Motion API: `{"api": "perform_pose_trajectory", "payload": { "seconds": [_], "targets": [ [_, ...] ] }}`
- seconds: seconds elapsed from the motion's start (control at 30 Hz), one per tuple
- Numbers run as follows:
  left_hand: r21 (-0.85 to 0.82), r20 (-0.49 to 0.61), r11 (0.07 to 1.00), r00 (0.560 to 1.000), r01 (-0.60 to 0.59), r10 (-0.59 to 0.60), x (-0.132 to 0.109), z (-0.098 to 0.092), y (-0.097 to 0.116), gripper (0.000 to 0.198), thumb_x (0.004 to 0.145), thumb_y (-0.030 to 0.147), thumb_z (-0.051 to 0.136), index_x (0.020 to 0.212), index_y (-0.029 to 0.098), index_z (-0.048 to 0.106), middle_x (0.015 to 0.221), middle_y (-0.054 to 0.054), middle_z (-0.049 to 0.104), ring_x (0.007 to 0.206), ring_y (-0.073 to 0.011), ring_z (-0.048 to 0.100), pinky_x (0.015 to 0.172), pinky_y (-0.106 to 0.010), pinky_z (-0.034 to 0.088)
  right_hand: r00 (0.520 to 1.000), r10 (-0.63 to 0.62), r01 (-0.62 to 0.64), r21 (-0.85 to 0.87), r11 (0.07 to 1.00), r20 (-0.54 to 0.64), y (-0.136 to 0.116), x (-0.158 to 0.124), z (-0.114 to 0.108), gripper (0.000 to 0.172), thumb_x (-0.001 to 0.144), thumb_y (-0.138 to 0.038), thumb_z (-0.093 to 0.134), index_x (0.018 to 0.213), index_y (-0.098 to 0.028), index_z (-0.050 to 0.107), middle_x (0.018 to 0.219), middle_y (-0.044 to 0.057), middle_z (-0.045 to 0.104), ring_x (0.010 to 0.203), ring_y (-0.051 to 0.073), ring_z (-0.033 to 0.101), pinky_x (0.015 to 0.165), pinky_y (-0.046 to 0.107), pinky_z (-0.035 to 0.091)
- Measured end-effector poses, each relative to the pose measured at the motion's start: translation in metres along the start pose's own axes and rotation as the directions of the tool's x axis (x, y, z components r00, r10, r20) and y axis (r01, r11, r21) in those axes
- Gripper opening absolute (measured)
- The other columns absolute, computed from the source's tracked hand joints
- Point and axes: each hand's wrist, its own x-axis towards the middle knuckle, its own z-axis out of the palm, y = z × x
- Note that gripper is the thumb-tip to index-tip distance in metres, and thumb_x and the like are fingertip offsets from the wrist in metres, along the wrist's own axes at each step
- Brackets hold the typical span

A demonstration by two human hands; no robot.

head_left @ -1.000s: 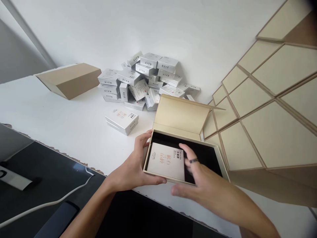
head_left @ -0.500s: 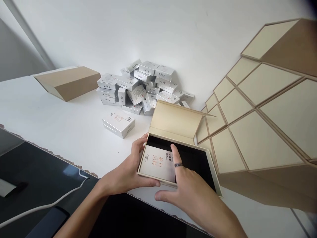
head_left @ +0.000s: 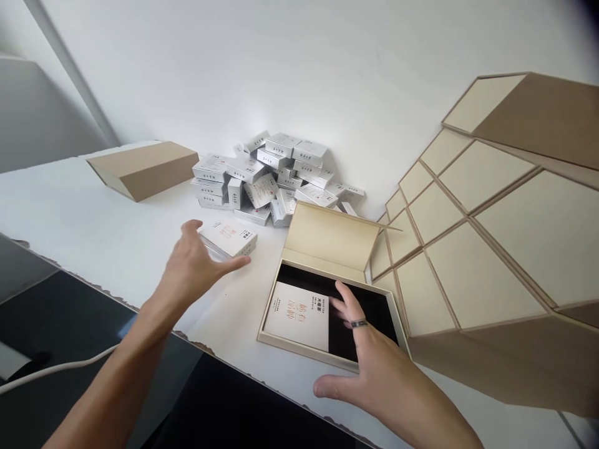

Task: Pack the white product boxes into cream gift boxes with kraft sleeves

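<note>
An open cream gift box (head_left: 306, 343) with a black inside lies on the table, its lid (head_left: 330, 237) tipped back. One white printed carton (head_left: 297, 315) fills the left part of it; the right part shows bare black lining. Over that right part hovers my right hand (head_left: 374, 349), fingers and thumb apart, a dark ring on one finger. My left hand (head_left: 194, 262) is spread at the near left side of two stacked silver-white cartons (head_left: 229, 236), thumb along their front and fingers at the left end. Whether it touches them I cannot tell.
Many silver-white cartons (head_left: 281, 178) lie in a loose pile against the wall. A closed brown box (head_left: 145, 168) stands at the left. Stacked cream and brown boxes (head_left: 486, 249) rise on the right. The table's front edge (head_left: 196, 346) is ragged, with a white cable (head_left: 60, 371) below.
My left hand has let go of the gift box and moved left to the two stacked cartons. My right hand has lifted slightly off the carton inside the box.
</note>
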Motion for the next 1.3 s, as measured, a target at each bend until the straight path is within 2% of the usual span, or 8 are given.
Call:
{"api": "perform_pose_trajectory", "payload": {
  "seconds": [0.13,0.23,0.47,0.6,0.73,0.93,1.13,1.3],
  "targets": [
    [0.024,0.061,0.999,0.997,-0.047,0.045,0.014,0.012,-0.003,0.104,0.063,0.062,0.077,0.142,0.019,0.025,0.143,-0.023,0.047,0.120,-0.0427,0.059,0.090,-0.052,0.054,0.999,-0.023,0.027,0.082,0.996,-0.046,0.014,-0.001,0.007,0.119,0.069,-0.042,0.077,0.159,-0.044,-0.001,0.160,0.000,0.040,0.144,0.028,0.042,0.112,0.048,0.039],
    [0.022,0.023,0.999,0.999,-0.048,0.047,0.012,0.015,-0.003,0.089,0.065,0.058,0.075,0.133,0.020,0.032,0.133,-0.020,0.052,0.106,-0.0379,0.065,0.080,-0.048,0.056,0.959,-0.112,0.170,0.212,0.963,-0.259,0.023,-0.002,0.012,0.088,0.080,-0.049,0.068,0.154,-0.037,0.022,0.146,0.003,0.055,0.133,0.026,0.052,0.111,0.048,0.041],
    [-0.172,-0.024,0.985,1.000,0.003,-0.008,-0.028,-0.006,0.018,0.090,0.063,0.063,0.078,0.130,0.024,0.033,0.112,-0.014,0.060,0.095,-0.0370,0.068,0.059,-0.041,0.057,0.649,-0.212,0.414,0.105,0.904,-0.731,0.014,-0.021,0.016,0.031,0.094,-0.043,0.058,0.121,-0.029,0.055,0.115,0.005,0.070,0.100,0.022,0.068,0.087,0.039,0.057],
    [-0.297,-0.091,0.942,0.987,-0.157,0.136,-0.072,-0.014,0.045,0.088,0.060,0.062,0.081,0.128,0.029,0.037,0.123,-0.011,0.056,0.096,-0.0333,0.070,0.061,-0.039,0.061,0.431,-0.496,0.503,-0.255,0.825,-0.754,-0.007,-0.021,0.034,0.052,0.093,-0.032,0.063,0.140,-0.025,0.041,0.133,0.013,0.060,0.119,0.027,0.062,0.097,0.045,0.056],
    [-0.358,-0.075,0.887,0.956,-0.291,0.283,-0.113,0.000,0.060,0.088,0.061,0.058,0.083,0.130,0.030,0.037,0.121,-0.009,0.057,0.088,-0.0290,0.071,0.054,-0.035,0.060,0.325,-0.583,0.519,-0.375,0.768,-0.744,-0.025,-0.007,0.056,0.084,0.091,-0.024,0.062,0.155,-0.022,0.008,0.155,0.023,0.034,0.141,0.034,0.042,0.106,0.052,0.051],
    [-0.197,-0.110,0.910,0.931,-0.364,0.348,-0.135,0.022,0.066,0.072,0.064,0.043,0.080,0.123,0.027,0.041,0.108,-0.009,0.061,0.085,-0.0309,0.066,0.067,-0.046,0.057,0.449,-0.501,0.483,-0.271,0.833,-0.740,-0.012,0.001,0.057,0.073,0.088,-0.009,0.052,0.150,-0.025,0.016,0.127,0.016,0.059,0.109,0.028,0.063,0.086,0.046,0.059],
    [-0.214,-0.088,0.883,0.908,-0.418,0.409,-0.134,0.026,0.068,0.063,0.068,0.038,0.077,0.118,0.026,0.039,0.106,-0.009,0.060,0.086,-0.0296,0.064,0.073,-0.046,0.054,0.584,-0.563,0.480,-0.311,0.820,-0.585,-0.003,-0.001,0.042,0.064,0.084,-0.005,0.048,0.142,-0.029,0.036,0.128,0.010,0.058,0.116,0.025,0.058,0.094,0.043,0.056],
    [-0.269,-0.087,0.891,0.931,-0.365,0.355,-0.129,0.027,0.059,0.076,0.065,0.050,0.080,0.123,0.025,0.036,0.109,-0.011,0.059,0.102,-0.0368,0.064,0.082,-0.053,0.054,0.678,-0.478,0.460,-0.185,0.868,-0.559,0.001,0.003,0.031,0.066,0.080,-0.012,0.055,0.141,-0.026,0.033,0.144,0.011,0.049,0.130,0.027,0.052,0.101,0.044,0.052]
  ]
}}
